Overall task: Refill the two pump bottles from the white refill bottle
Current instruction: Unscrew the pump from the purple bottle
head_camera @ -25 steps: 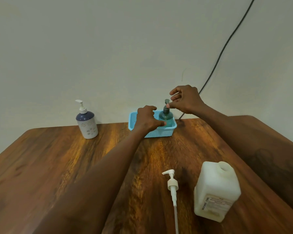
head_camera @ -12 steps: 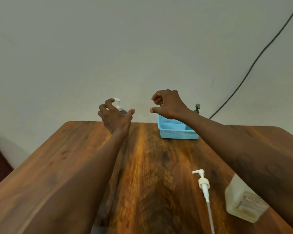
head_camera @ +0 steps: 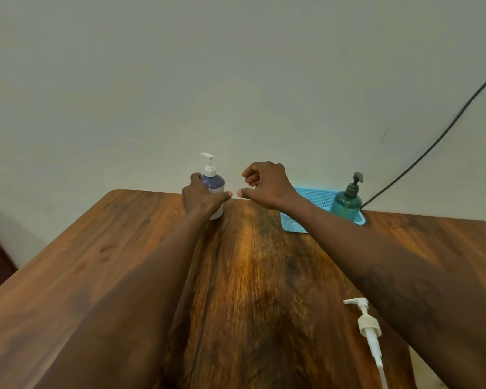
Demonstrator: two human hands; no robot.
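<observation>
A wooden table [head_camera: 96,276] stands against a plain pale wall [head_camera: 236,80].

- Far edge, left of centre: 1 pump bottle [head_camera: 214,182], purple top over a white base, white pump fitted, upright on the table. The left hand [head_camera: 201,196] grips its body – fingers round the far side, thumb across the near side.
- Just beside it: the right hand [head_camera: 267,183], off the table, fingers curled in, thumb pointing left, holding nothing.
- Further right: a blue basket [head_camera: 314,196] on the table, with a teal pump bottle [head_camera: 345,203] upright in its right end.
- On the wall behind: a black cable [head_camera: 432,147].
- Near edge, right: a loose white pump [head_camera: 369,325] lying flat, tube toward the viewer.
</observation>
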